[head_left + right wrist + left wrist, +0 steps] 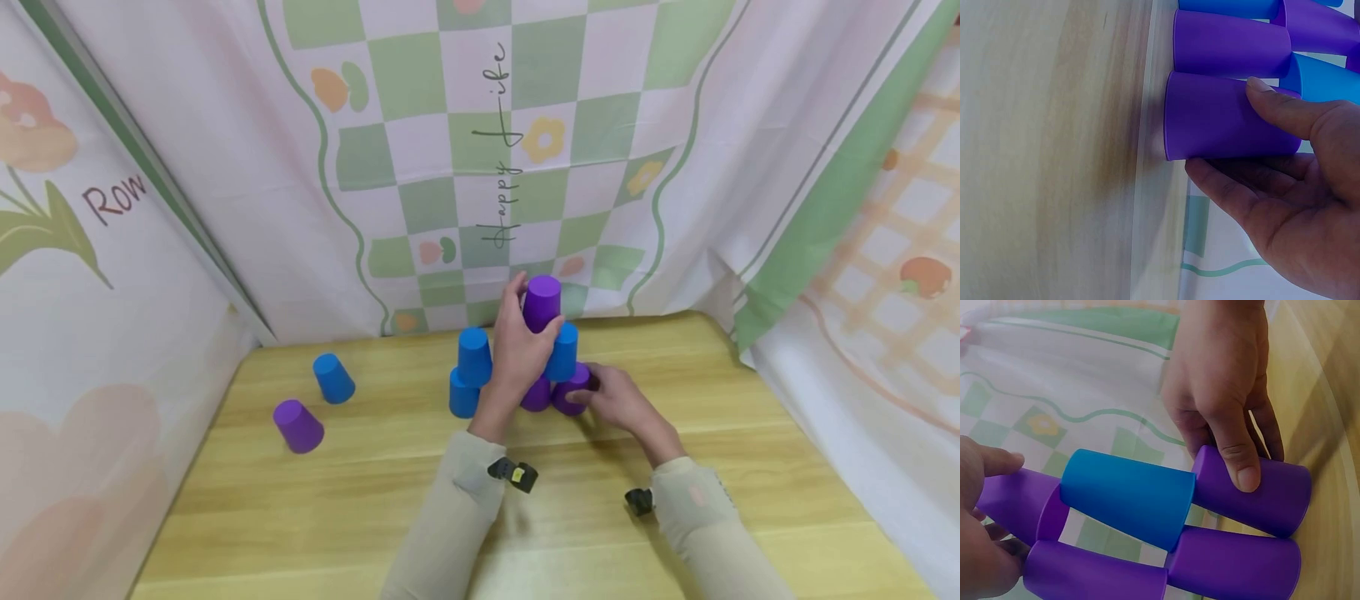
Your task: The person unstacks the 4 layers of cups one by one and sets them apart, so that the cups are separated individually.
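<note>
My left hand [521,350] grips an upside-down purple cup [542,302] at the top of a cup pyramid, thumb on its right side. Its rim is at the tops of a blue cup [1125,494] and a purple cup [1094,572] in the second row; whether it rests fully on them I cannot tell. Another blue cup [474,357] stands at that row's left. My right hand [618,398] holds the bottom row's right-hand purple cup [1229,119] between thumb and fingers. Beside that cup stands another purple cup [1232,45], then a blue cup [462,394].
To the left on the wooden table [315,517] stand a separate blue cup [333,378] and a purple cup [298,427], both upside down. A patterned curtain [420,275] hangs close behind the pyramid, with more cloth at both sides.
</note>
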